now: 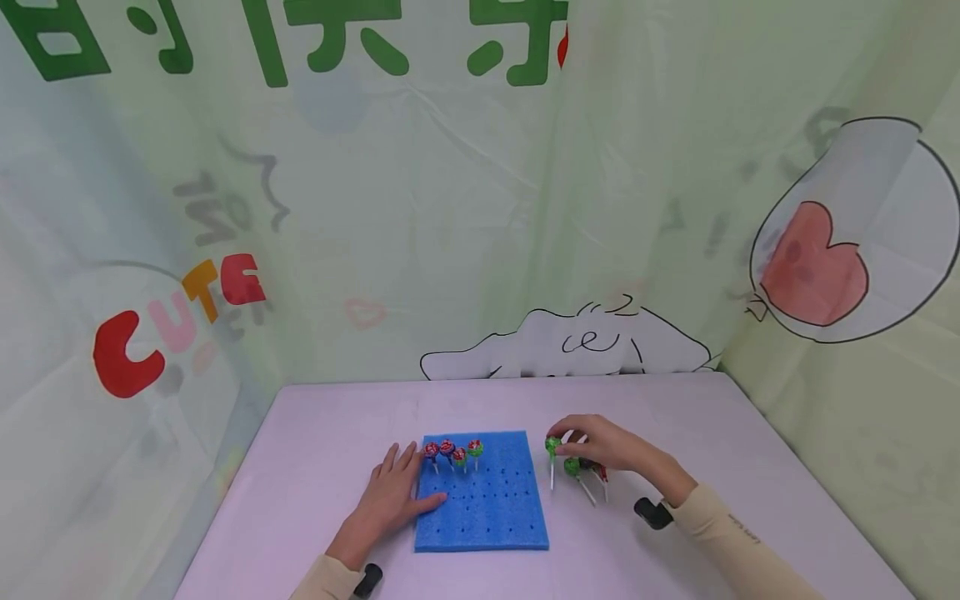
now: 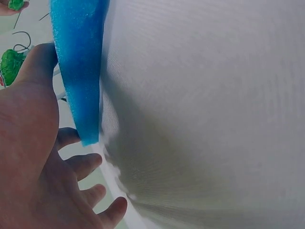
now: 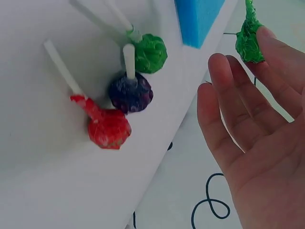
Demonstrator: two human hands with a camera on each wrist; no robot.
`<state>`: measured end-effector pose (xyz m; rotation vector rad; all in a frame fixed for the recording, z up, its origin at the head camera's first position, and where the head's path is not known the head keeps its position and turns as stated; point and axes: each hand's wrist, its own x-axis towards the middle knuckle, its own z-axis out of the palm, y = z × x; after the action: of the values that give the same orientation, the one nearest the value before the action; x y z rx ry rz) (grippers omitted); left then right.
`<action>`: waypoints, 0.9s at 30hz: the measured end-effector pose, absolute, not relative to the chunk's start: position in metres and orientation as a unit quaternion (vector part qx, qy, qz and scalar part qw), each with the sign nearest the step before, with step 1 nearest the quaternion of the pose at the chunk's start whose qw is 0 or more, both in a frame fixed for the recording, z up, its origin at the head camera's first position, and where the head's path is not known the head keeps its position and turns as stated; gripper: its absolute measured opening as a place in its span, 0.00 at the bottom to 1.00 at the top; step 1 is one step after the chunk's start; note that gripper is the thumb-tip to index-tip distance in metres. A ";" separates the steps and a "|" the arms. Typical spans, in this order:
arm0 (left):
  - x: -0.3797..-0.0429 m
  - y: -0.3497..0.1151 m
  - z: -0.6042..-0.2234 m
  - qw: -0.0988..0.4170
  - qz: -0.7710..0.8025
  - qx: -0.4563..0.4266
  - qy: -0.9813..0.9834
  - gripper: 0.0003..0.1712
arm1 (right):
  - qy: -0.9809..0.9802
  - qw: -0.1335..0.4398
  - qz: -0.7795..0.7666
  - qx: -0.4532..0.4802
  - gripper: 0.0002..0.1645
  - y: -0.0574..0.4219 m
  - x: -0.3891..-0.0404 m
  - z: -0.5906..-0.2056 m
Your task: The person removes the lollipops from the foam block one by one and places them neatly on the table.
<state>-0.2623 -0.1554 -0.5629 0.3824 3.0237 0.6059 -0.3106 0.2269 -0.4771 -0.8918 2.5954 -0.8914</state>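
Observation:
My left hand (image 1: 390, 492) rests at the left side of a blue foam board (image 1: 498, 517) with rows of small holes. Its thumb lies over the board and its spread fingers are at the left edge. Several wrapped lollipops (image 1: 447, 448) stand in the board's far left part, sticks down. To the right of the board, my right hand (image 1: 611, 443) pinches a green lollipop (image 3: 248, 43) by its head between thumb and forefinger, its stick hanging down. Below that hand on the table lie a green lollipop (image 3: 150, 53), a dark purple lollipop (image 3: 131, 93) and a red lollipop (image 3: 109, 128).
The board lies on a pale table (image 1: 675, 408) with a printed curtain (image 1: 450, 208) behind it and at both sides. Each wrist carries a small black device, the left one (image 1: 368, 580) near the table's front and the right one (image 1: 653, 513) beyond the loose lollipops.

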 end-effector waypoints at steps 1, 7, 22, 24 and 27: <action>-0.262 -0.155 -0.562 0.018 0.196 0.122 0.973 0.56 | 0.893 0.128 -0.306 -0.306 0.22 0.229 -0.311 -0.476; -0.260 -0.154 -0.558 0.017 0.205 0.121 0.971 0.55 | 0.896 0.133 -0.306 -0.292 0.22 0.238 -0.314 -0.478; -0.263 -0.155 -0.561 0.024 0.197 0.115 0.973 0.55 | 0.898 0.148 -0.312 -0.273 0.20 0.261 -0.312 -0.476; -0.263 -0.155 -0.561 0.023 0.200 0.114 0.973 0.55 | 0.900 0.145 -0.306 -0.276 0.20 0.265 -0.311 -0.475; -0.263 -0.155 -0.561 0.024 0.201 0.112 0.973 0.55 | 0.902 0.136 -0.293 -0.286 0.20 0.270 -0.310 -0.472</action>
<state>-0.2626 -0.1546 -0.5607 0.3468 3.0111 0.6214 -0.3101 0.2700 -0.4716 -0.8269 2.6127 -0.8497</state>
